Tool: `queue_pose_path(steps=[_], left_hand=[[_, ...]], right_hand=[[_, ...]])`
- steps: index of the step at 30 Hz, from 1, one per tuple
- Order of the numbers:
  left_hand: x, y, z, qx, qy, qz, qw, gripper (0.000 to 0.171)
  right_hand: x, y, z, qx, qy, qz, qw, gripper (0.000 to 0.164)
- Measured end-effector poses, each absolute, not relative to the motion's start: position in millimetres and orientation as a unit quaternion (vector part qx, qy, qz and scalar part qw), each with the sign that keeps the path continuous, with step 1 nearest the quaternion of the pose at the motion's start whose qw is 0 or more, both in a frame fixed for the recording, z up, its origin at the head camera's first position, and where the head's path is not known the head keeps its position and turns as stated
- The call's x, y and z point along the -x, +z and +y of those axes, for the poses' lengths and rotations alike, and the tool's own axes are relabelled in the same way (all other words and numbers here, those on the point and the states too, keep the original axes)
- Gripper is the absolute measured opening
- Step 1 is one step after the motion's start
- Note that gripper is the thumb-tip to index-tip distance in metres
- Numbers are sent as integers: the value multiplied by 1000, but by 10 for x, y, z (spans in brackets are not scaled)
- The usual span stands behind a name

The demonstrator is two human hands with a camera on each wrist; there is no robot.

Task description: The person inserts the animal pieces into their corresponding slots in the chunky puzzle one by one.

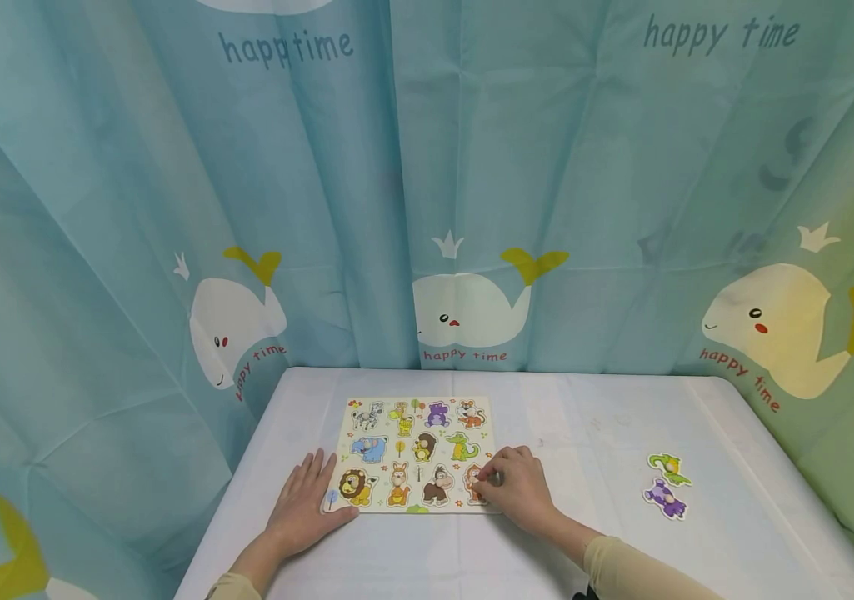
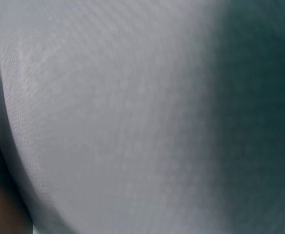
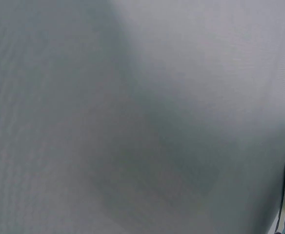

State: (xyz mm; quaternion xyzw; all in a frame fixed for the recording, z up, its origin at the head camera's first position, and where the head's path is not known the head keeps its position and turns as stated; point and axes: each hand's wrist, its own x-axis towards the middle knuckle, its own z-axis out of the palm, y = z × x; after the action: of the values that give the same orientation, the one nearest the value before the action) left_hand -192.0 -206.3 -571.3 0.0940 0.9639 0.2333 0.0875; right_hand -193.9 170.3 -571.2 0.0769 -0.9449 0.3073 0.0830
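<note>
A puzzle board (image 1: 348, 417) with knobbed animal pieces lies flat on the table. My left hand (image 1: 302, 504) rests at its left edge, fingers spread, with the thumb along the near corner. At the near right corner, my right hand (image 1: 520, 492) pinches an orange animal piece (image 1: 475, 487), partly covered by the fingers, over its place on the board. Next to that piece is a brown gorilla piece (image 1: 438, 487), with a green crocodile piece (image 1: 462, 447) farther back. Both wrist views show mostly blurred tablecloth, with the board's edge at one side.
Two loose pieces lie on the right of the white-covered table (image 1: 584, 433): a green and orange one (image 1: 670, 468) and a purple one (image 1: 666, 500) just nearer. Behind the table hangs a blue curtain (image 1: 352, 208) printed with whales.
</note>
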Motion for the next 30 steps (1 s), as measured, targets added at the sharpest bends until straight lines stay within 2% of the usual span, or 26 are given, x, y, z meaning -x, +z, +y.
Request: queue_pose_path(steps=[14, 26, 30], left_hand=[[1920, -5710, -2062, -89, 236, 963, 91, 109], [1920, -5732, -2056, -97, 251, 961, 67, 107], [1927, -5728, -2063, -94, 241, 963, 81, 109]], right_hand=[[1928, -5735, 1705, -85, 295, -946, 100, 22], [1918, -5738, 1707, -79, 293, -949, 90, 22], [1928, -5728, 1702, -74, 288, -951, 83, 21]])
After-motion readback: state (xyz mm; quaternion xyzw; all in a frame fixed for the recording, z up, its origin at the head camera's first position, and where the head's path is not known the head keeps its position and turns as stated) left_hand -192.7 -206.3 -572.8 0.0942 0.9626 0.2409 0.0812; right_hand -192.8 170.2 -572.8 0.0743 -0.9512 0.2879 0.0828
